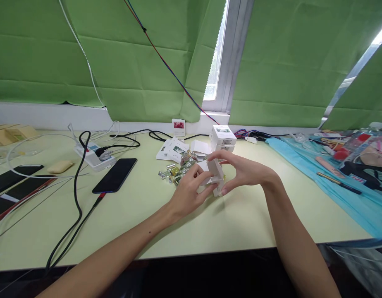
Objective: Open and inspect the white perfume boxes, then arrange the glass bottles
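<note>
A white box (215, 169) stood open at mid-table (240, 223), clamped between the right hand's (217, 174) thumb and fingers; the left hand's (191, 186) fingers touched it, their grip unclear. Behind, closed cartons (223, 136) sat stacked.

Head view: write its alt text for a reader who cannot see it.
A person's right hand grips a small white box at a pale table, the left hand close against it. Stacked white boxes and flat white packets lie beyond; a dark phone lies to the left, a blue sheet to the right, and green curtains hang behind.
</note>
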Available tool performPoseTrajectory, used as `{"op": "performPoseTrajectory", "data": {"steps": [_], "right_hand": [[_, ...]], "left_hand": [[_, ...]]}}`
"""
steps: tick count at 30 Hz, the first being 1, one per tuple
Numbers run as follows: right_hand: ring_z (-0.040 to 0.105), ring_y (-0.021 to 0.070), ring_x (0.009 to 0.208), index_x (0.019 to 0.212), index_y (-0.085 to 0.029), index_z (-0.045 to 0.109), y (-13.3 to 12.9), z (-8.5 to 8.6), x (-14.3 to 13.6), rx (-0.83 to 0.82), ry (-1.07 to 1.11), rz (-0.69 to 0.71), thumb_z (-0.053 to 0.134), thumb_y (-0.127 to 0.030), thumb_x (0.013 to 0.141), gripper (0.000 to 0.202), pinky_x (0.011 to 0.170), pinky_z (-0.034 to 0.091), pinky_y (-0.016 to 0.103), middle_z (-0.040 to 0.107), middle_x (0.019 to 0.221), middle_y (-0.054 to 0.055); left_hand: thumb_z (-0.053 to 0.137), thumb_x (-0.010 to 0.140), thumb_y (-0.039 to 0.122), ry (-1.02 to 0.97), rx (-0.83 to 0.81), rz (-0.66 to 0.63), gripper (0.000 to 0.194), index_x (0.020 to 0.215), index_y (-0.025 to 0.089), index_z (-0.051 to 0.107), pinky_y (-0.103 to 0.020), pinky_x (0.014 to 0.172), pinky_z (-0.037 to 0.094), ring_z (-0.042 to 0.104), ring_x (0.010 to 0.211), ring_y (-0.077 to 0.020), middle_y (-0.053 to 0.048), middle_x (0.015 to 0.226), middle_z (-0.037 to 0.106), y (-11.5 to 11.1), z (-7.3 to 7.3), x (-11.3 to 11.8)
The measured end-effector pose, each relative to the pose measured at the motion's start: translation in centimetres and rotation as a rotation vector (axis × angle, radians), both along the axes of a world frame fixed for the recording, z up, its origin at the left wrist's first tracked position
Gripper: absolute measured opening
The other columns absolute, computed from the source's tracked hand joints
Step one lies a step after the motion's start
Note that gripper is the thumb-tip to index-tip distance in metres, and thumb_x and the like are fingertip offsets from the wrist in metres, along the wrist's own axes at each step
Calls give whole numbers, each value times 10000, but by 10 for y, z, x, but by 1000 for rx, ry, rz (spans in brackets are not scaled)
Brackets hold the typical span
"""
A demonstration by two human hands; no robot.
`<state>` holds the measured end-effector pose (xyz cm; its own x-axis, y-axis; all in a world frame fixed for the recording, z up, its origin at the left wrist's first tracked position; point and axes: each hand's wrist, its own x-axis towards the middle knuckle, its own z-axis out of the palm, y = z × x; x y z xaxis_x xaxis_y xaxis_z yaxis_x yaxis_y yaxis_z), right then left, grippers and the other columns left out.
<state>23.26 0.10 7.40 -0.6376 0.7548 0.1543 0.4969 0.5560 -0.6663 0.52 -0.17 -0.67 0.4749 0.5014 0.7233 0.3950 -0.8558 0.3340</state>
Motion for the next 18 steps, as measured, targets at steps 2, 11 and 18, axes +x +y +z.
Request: {"op": "performPoseTrajectory", "data": {"steps": [2, 11, 18], "right_hand": [[487, 299, 1353, 1362, -316, 506, 0, 0, 1, 4, -2, -19, 876, -490, 665, 808, 1162, 397, 501, 530, 1428, 59], [618, 262, 1116, 1135, -279, 585, 0, 0, 0, -3, -14, -134, 850, -515, 707, 556, 1079, 463, 485, 620, 1277, 46], [626, 218, 1014, 996, -257, 606, 0, 2, -3, 44, 135, -171, 862, -459, 699, 442, 981, 508, 410, 655, 1154, 32]], "left_hand": [[646, 951, 299, -2, 0, 12, 197, 1127, 213, 665, -258, 638, 425, 488, 741, -125, -15, 898, 494, 0, 0, 1], [650, 951, 324, -17, 17, 34, 205, 1120, 208, 664, -257, 629, 432, 483, 724, -121, -12, 880, 491, 0, 1, 2], [679, 927, 277, -127, 110, 76, 291, 1210, 244, 618, -270, 639, 503, 502, 796, -138, -34, 949, 466, -1, 4, 2]]}}
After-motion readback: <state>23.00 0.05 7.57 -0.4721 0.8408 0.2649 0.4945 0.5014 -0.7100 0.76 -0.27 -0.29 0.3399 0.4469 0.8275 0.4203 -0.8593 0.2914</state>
